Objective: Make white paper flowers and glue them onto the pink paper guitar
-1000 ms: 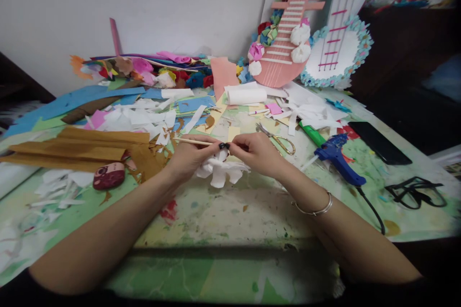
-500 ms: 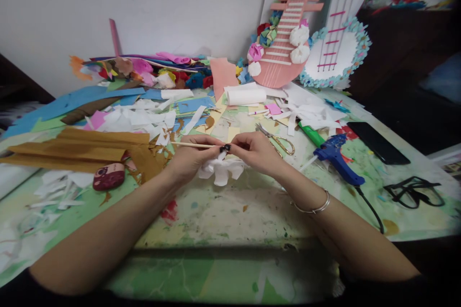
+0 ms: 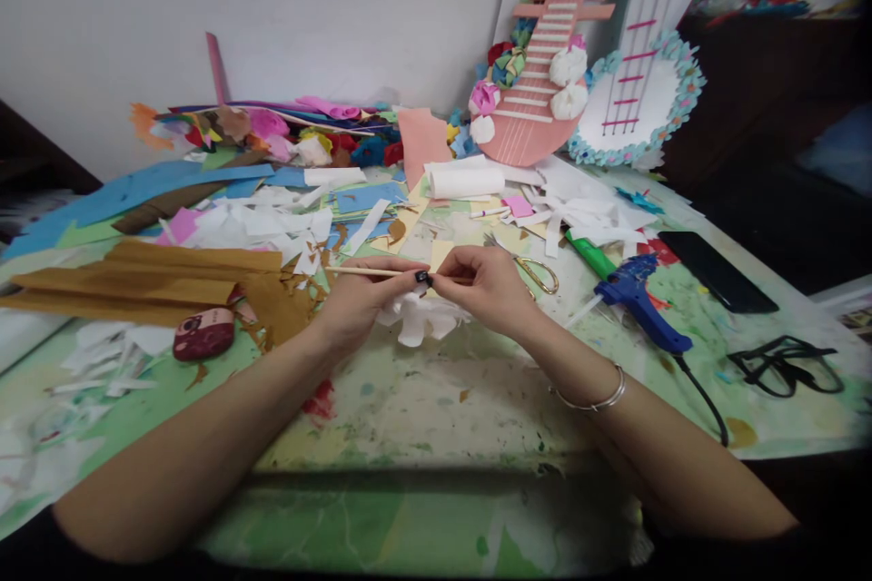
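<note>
Over the near middle of the table, my two hands meet fingertip to fingertip. My left hand (image 3: 358, 298) is closed around a thin wooden stick (image 3: 364, 271), which lies almost level and pokes out to the left. A ruffled white paper flower (image 3: 419, 322) hangs just below the fingers, its petals spread downward. Thumb and fingers of my right hand (image 3: 491, 292) are pinched together at the flower's top edge, beside the left thumb. The exact spot they pinch is covered by the fingers. Gold-handled scissors (image 3: 538, 274) lie just beyond my right hand.
On the right are a blue glue gun (image 3: 637, 300) with its cord, a black phone (image 3: 715, 272) and black glasses (image 3: 783, 365). Brown crepe paper (image 3: 136, 281) and a maroon case (image 3: 203, 333) lie left. White paper scraps (image 3: 259, 222) and paper instruments (image 3: 528, 123) stand behind.
My hands stay together in nearly the same place. My right fingers have shifted slightly and the white flower has turned a little, its petals now at a different angle.
</note>
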The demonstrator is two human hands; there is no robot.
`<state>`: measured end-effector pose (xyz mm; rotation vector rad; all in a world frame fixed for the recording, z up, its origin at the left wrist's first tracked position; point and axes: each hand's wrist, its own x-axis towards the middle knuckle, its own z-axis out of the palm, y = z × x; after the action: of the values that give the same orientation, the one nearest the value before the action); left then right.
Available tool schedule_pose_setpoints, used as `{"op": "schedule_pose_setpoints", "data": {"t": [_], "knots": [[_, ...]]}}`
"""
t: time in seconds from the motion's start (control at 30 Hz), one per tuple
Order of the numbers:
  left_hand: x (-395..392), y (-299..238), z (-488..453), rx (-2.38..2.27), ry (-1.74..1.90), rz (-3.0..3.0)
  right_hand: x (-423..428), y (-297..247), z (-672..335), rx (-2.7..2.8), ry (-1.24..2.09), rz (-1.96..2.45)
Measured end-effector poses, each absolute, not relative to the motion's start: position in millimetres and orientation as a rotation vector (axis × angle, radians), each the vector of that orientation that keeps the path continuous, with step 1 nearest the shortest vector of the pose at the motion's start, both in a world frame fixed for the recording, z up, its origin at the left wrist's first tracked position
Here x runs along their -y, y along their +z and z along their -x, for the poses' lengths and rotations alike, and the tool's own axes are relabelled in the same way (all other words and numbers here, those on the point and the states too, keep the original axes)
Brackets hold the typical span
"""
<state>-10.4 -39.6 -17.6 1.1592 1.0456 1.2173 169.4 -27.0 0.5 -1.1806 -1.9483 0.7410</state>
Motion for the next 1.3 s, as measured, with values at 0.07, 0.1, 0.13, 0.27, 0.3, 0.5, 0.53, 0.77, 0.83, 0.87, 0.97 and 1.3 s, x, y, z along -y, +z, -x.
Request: {"op": "schedule_pose_setpoints", "data": {"t": [0.07,0.1,0.13,0.27,0.3,0.5,0.53,0.77,0.83,0.87,0.97,1.3], "knots": [[39.3,-17.9,9.4,-1.039,1.220,-1.121,27.9,0.5,-169.3,1.948,0.707,1.181],[39.2,-17.7,8.8,-1.036,1.226,-1.105,28.4,0.3,-169.2,1.946,0.695,1.175],[39.1,-17.4,8.4,-1.039,1.232,-1.101,28.8,0.0,-169.1,1.943,0.683,1.169],[38.2,-16.2,8.4,-1.088,1.221,-1.179,30.0,-1.5,-168.7,1.910,0.652,1.131],[37.7,-16.3,8.9,-1.087,1.217,-1.195,29.9,-1.5,-168.7,1.907,0.648,1.119],[34.2,-17.3,12.3,-1.094,1.261,-1.145,25.0,0.2,-171.2,2.069,0.507,1.050],[34.0,-16.9,12.4,-1.103,1.268,-1.131,24.1,0.3,-171.5,2.092,0.472,1.050],[36.2,-11.4,9.4,-1.102,1.304,-1.079,22.4,-0.8,-172.2,2.097,0.386,1.054],[36.2,-10.2,8.8,-1.088,1.307,-1.056,22.9,-1.0,-172.2,2.080,0.426,1.037],[35.9,-9.7,8.9,-1.081,1.306,-1.045,23.4,-1.0,-172.2,2.078,0.442,1.031],[34.8,-8.6,10.6,-1.055,1.277,-1.021,25.5,-0.1,-172.0,2.097,0.449,1.027],[34.6,-9.0,13.2,-1.022,1.202,-0.999,26.1,2.3,-172.2,2.045,0.589,1.049]]}}
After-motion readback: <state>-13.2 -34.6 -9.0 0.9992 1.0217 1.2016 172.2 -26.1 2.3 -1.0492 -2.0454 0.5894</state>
